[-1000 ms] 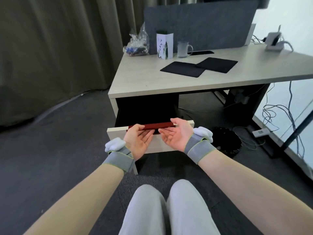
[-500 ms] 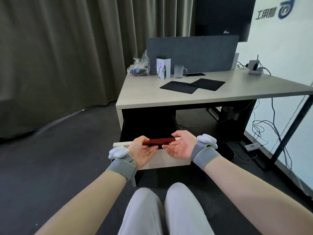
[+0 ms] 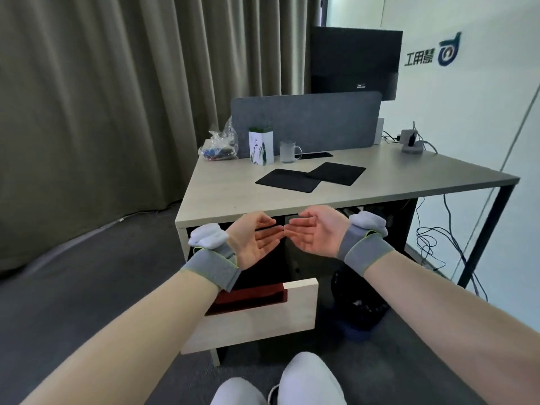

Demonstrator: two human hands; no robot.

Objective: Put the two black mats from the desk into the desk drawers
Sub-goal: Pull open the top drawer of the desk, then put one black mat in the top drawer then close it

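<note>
Two black mats lie flat on the desk top [image 3: 222, 194], their corners overlapping: the left mat [image 3: 287, 180] nearer me, the right mat [image 3: 339, 173] behind it. Below the desk a drawer [image 3: 263, 320] stands pulled out, with a dark red handle strip along its top. My left hand [image 3: 254, 238] and my right hand [image 3: 314, 229] hover palms up, fingers apart and empty, just in front of the desk's front edge and above the drawer. Fingertips of the two hands nearly meet.
At the desk's back stand a white and green box [image 3: 261, 146], a glass mug [image 3: 288, 152], a plastic bag [image 3: 219, 144], a grey divider panel [image 3: 306, 124] and a charger with cables [image 3: 410, 141]. A black bin [image 3: 356, 299] sits under the desk. Curtains hang at left.
Both hands have let go of the drawer's red handle and risen to desk-edge height, palms up. The drawer stays pulled out. My view has lifted, showing more of the wall.
</note>
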